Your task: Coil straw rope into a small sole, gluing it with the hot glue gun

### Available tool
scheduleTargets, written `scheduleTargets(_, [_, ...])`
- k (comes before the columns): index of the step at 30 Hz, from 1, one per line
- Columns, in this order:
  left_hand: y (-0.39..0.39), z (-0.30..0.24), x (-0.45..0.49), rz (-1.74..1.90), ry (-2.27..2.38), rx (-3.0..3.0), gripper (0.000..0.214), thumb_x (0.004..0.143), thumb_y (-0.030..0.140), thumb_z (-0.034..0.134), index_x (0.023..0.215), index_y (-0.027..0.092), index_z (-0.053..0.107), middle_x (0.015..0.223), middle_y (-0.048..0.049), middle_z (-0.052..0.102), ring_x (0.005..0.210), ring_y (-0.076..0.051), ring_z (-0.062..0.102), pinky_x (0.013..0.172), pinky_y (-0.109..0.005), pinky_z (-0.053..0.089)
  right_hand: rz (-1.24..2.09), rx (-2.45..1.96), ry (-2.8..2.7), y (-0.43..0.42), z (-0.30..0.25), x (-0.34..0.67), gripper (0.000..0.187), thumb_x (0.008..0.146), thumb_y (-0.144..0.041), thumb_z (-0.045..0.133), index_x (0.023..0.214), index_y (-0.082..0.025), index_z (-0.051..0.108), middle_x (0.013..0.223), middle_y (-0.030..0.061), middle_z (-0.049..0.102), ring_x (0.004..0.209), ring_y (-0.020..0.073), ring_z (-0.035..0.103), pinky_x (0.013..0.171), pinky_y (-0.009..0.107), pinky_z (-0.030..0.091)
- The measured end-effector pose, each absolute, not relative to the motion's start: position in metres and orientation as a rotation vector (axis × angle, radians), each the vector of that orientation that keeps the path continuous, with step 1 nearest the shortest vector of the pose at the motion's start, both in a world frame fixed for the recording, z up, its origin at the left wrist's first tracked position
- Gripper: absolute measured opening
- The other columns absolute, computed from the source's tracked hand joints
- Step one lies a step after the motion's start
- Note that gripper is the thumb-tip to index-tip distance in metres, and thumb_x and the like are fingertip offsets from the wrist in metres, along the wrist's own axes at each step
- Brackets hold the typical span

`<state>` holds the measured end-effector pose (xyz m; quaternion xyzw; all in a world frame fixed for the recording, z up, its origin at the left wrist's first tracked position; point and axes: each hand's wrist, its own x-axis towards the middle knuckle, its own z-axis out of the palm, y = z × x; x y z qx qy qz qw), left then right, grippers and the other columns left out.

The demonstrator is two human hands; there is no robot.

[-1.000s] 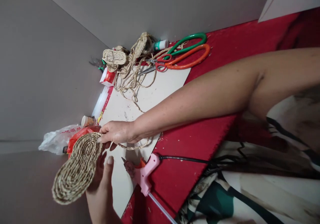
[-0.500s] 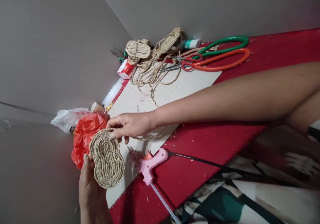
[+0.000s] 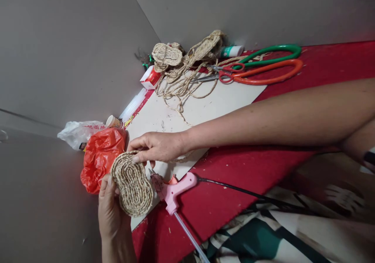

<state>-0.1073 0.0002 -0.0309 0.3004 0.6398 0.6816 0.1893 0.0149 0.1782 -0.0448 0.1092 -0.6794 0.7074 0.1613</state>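
A flat coil of straw cord (image 3: 135, 188), shaped like a small shoe sole, is held up in both hands. My left hand (image 3: 113, 210) comes from below and pinches its left edge, thumb on the near face. My right hand (image 3: 159, 145) reaches in from the right and grips the upper edge between thumb and fingers; some fingertips are hidden behind the coil. A strand of cord (image 3: 183, 159) runs out under my right wrist. Just right of the coil lies a pink hot glue gun (image 3: 175, 192), its metal tip pointing toward the coil and a clear glue stick (image 3: 190, 233) in its back.
White board (image 3: 205, 106) lies on the red tabletop (image 3: 331, 65). Toward the wall are tangled straw cord (image 3: 183, 81), a tied sole-shaped bundle (image 3: 166, 55), large scissors (image 3: 272, 75) and small red scissors (image 3: 227, 73). Behind my hands sits a red plastic bag (image 3: 101, 153). A black cable (image 3: 234, 188) trails from the glue gun.
The straw coil and my left hand have shifted slightly right and up. My right hand stays nearly in place, still holding the upper edge. The camera view has moved a little.
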Motion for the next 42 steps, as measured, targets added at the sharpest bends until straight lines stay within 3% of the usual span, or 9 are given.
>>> scheduleTargets(4, [0.006, -0.031, -0.101, 1.943, 1.764, 0.559, 0.022, 0.071, 0.041, 0.070, 0.076, 0.020, 0.064, 0.070, 0.0007, 0.060, 0.073, -0.014, 0.061, 0.071, -0.026, 0.051, 2.025, 0.323, -1.968, 0.179, -0.045, 0.015, 0.002, 0.087, -0.013, 0.048, 0.088, -0.012, 0.049, 0.075, -0.0021, 0.050, 0.063, 0.0049, 0.048, 0.054, 0.017, 0.044])
scheduleTargets(9, [0.011, -0.032, -0.094, 1.873, 1.683, 0.435, 0.049, 0.073, 0.065, 0.056, 0.091, 0.021, 0.070, 0.084, -0.0082, 0.069, 0.094, -0.028, 0.064, 0.080, -0.039, 0.052, 2.014, 0.326, -2.026, 0.181, -0.048, 0.013, 0.008, 0.088, -0.015, 0.048, 0.094, -0.011, 0.051, 0.078, -0.0005, 0.052, 0.065, 0.0052, 0.048, 0.055, 0.017, 0.042])
scheduleTargets(15, [0.014, -0.042, -0.094, 1.827, 1.688, 0.406, 0.043, 0.075, 0.056, 0.061, 0.098, 0.021, 0.070, 0.094, -0.0076, 0.071, 0.098, -0.026, 0.064, 0.085, -0.038, 0.051, 2.031, 0.299, -2.038, 0.181, -0.051, 0.013, 0.009, 0.089, -0.016, 0.049, 0.095, -0.010, 0.052, 0.079, -0.0003, 0.051, 0.063, 0.0047, 0.047, 0.056, 0.018, 0.042])
scheduleTargets(21, [0.009, -0.037, -0.094, 1.804, 1.679, 0.372, 0.054, 0.064, 0.066, 0.064, 0.096, 0.022, 0.070, 0.090, -0.0097, 0.071, 0.103, -0.032, 0.061, 0.083, -0.041, 0.052, 2.010, 0.400, -2.013, 0.176, -0.050, 0.014, 0.009, 0.087, -0.015, 0.053, 0.092, -0.008, 0.054, 0.077, -0.0004, 0.055, 0.065, 0.0047, 0.048, 0.062, 0.019, 0.042])
scheduleTargets(24, [0.007, -0.034, -0.092, 1.730, 1.645, 0.449, 0.062, 0.062, 0.068, 0.065, 0.103, 0.021, 0.068, 0.093, -0.0107, 0.070, 0.104, -0.034, 0.060, 0.083, -0.043, 0.052, 2.067, 0.353, -2.013, 0.173, -0.049, 0.017, 0.015, 0.088, -0.015, 0.051, 0.101, -0.008, 0.056, 0.076, -0.0011, 0.057, 0.061, 0.0033, 0.048, 0.060, 0.018, 0.041])
scheduleTargets(28, [0.005, -0.035, -0.092, 1.727, 1.655, 0.545, 0.060, 0.062, 0.054, 0.072, 0.111, 0.021, 0.065, 0.094, -0.0098, 0.069, 0.100, -0.032, 0.062, 0.082, -0.042, 0.052, 2.130, 0.310, -2.000, 0.173, -0.048, 0.019, 0.022, 0.088, -0.014, 0.051, 0.108, -0.008, 0.056, 0.082, 0.0002, 0.061, 0.057, 0.0026, 0.049, 0.059, 0.018, 0.041])
scheduleTargets(35, [0.004, -0.037, -0.093, 1.735, 1.665, 0.551, 0.055, 0.072, 0.035, 0.068, 0.124, 0.023, 0.057, 0.096, -0.0078, 0.069, 0.085, -0.025, 0.067, 0.074, -0.037, 0.055, 1.714, 0.357, -2.155, 0.187, -0.048, 0.011, 0.023, 0.081, -0.015, 0.060, 0.101, -0.006, 0.059, 0.090, 0.0046, 0.062, 0.077, 0.0083, 0.053, 0.074, 0.022, 0.044])
scheduleTargets(39, [0.006, -0.037, -0.101, 1.793, 1.652, 0.539, 0.053, 0.073, 0.030, 0.066, 0.125, 0.023, 0.057, 0.096, -0.0068, 0.069, 0.076, -0.023, 0.068, 0.069, -0.036, 0.056, 1.181, 0.207, -2.323, 0.194, -0.049, 0.014, 0.026, 0.079, -0.006, 0.054, 0.105, -0.007, 0.059, 0.100, 0.0093, 0.062, 0.088, 0.0131, 0.054, 0.084, 0.027, 0.041])
scheduleTargets(42, [0.006, -0.039, -0.112, 1.822, 1.637, 0.456, 0.052, 0.071, 0.028, 0.067, 0.121, 0.021, 0.059, 0.093, -0.0075, 0.070, 0.076, -0.024, 0.069, 0.067, -0.036, 0.056, 0.914, 0.181, -2.375, 0.189, -0.045, 0.026, 0.030, 0.082, -0.010, 0.052, 0.111, -0.008, 0.057, 0.107, 0.0125, 0.061, 0.091, 0.0159, 0.054, 0.084, 0.030, 0.040])
